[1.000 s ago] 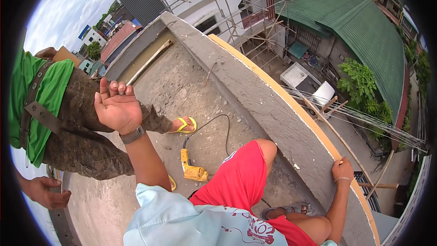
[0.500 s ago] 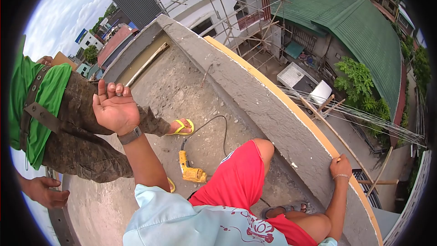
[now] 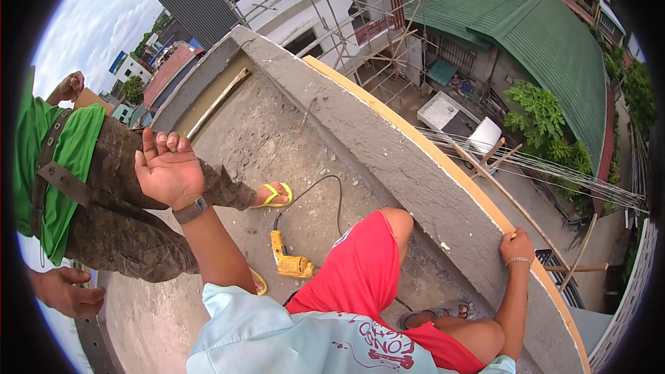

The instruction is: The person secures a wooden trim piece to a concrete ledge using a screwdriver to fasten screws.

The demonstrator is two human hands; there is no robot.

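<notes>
My left hand [image 3: 172, 174], with a watch at its wrist, is raised palm up in front of the co-worker's camouflage trousers. Its fingers are loosely curled and apart, and nothing lies in the palm. On the far right, my right hand [image 3: 518, 245], wearing a bracelet, rests closed at the outer edge of the grey plastered parapet [image 3: 395, 166]. A small pale tip shows at its fingers, too small to name. On the rough concrete floor between my arms lies a yellow power drill [image 3: 291, 257] with a dark cord, touched by neither hand.
A co-worker in a green shirt [image 3: 73, 145] stands close on the left, one hand [image 3: 69, 292] hanging low. A long wooden strip [image 3: 220, 102] lies by the far wall. Beyond the parapet is a drop, with power cables [image 3: 554, 173] and bamboo scaffolding [image 3: 339, 14].
The view has shifted slightly. My left hand is a little further left and lower, still palm up. The co-worker's upper hand shows more clearly. My right hand stays at the parapet edge.
</notes>
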